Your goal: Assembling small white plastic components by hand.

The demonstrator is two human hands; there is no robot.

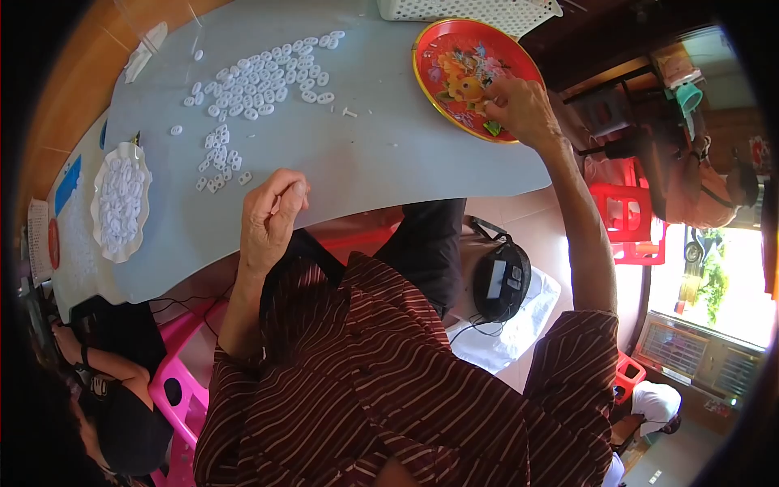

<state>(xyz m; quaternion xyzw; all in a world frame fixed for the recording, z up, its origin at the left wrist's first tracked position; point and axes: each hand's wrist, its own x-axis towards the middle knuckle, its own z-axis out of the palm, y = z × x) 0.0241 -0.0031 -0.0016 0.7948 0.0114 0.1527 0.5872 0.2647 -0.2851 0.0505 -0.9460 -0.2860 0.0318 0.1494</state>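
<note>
My right hand (523, 112) reaches over the round red tray (438, 42) with a flower pattern and gold rim. Its thumb and fingers are pinched together, and I cannot make out what is between them. Small pale bits lie in the tray, and a green bit (492, 127) is beside my fingers. At the table's near edge my left hand (274, 213) is closed with the thumb against the curled fingers; anything inside is hidden. Many small white oval pieces with holes (253, 77) are spread over the grey table (341, 162). Nearer my left hand lies a group of small white pieces with two holes (219, 154).
A white scalloped dish (147, 183) full of white pieces stands at the left. A perforated white basket (471, 10) is behind the tray. Beside my leg sits a black bag (501, 280); red stools (625, 211) stand right. Other people are at left and right.
</note>
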